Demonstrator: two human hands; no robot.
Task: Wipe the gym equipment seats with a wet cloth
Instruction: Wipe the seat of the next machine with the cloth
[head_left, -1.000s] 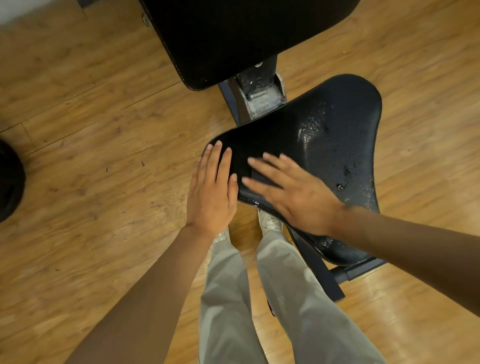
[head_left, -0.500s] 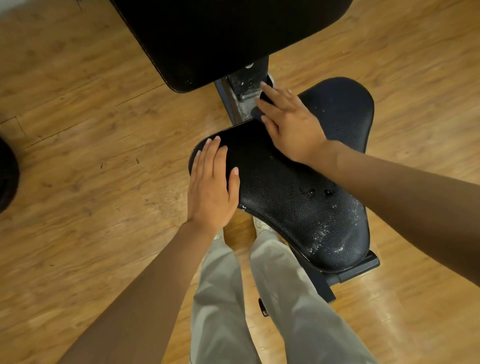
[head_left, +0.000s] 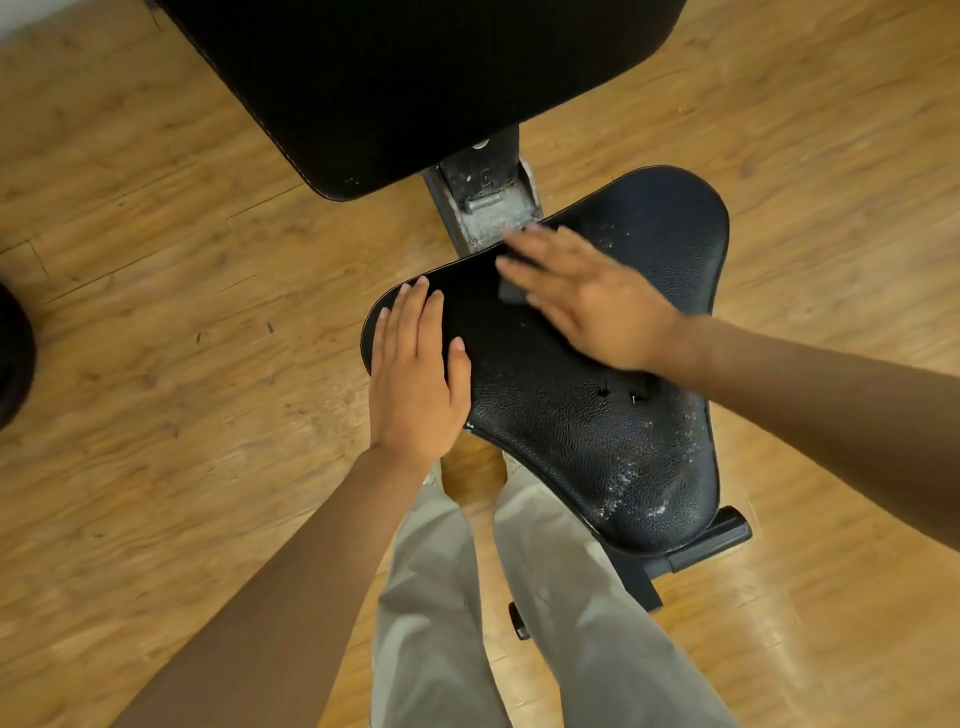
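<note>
The black seat pad (head_left: 571, 415) of the gym bench sits in the middle of the view, above a wooden floor (head_left: 156, 312), with the black back pad (head_left: 415, 78) at the far side and a dusty metal bracket (head_left: 488, 208) between the two. The left hand (head_left: 415, 384) lies flat on the near-left corner of the seat, fingers (head_left: 415, 312) straight and released, bracing the pad just as it did a second ago. The right hand (head_left: 597, 312) is the one that has moved: a second ago it was spread over the near-middle of the seat, half a second ago it had swept up to the far edge beside the bracket, and now it is blurred in motion, drawn back a little toward the left and near side of the far half. Its fingers are stretched out flat, not clenched, and they press down on a small dark cloth (head_left: 511, 291), of which only a greyish corner shows under the fingertips. So the wiping stroke seems to run back and forth over the far-left part of the seat. White specks and wet-looking marks remain along the right edge and the near-right end of the pad, and two small tears (head_left: 618, 392) show near the middle. By my judgement the seat is only partly done: the right and near parts are not yet clean, and the back pad looks untouched. The person's legs in pale trousers (head_left: 441, 597) stand just near of the seat.
</note>
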